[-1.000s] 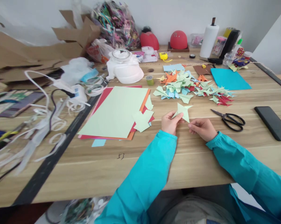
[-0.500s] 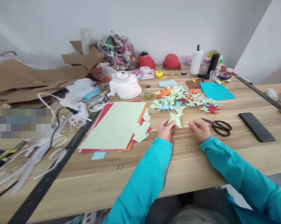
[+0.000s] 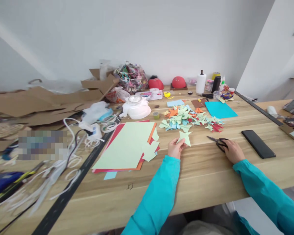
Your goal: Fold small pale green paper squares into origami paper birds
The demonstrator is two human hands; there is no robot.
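Between the thumb and fingers of my left hand (image 3: 175,148) is a pale green folded paper star (image 3: 184,138), its points spread outward. My right hand (image 3: 235,152) has its fingers closed over the black handles of the scissors (image 3: 218,142), which lie on the table with the blades pointing left. Just beyond the star sits a heap of folded paper pieces (image 3: 183,114) in green, blue, orange and red.
Sheets of coloured paper (image 3: 124,147) lie stacked left of my hands, with cut green pieces (image 3: 150,151) beside them. A black phone (image 3: 258,143) is at the right. A turquoise sheet (image 3: 221,109) lies behind the scissors. Cables and a power strip (image 3: 95,132) crowd the left.
My right hand has moved right, away from the star, and onto the scissors' handles. My left hand still holds the star. The view has tilted up and shifted.
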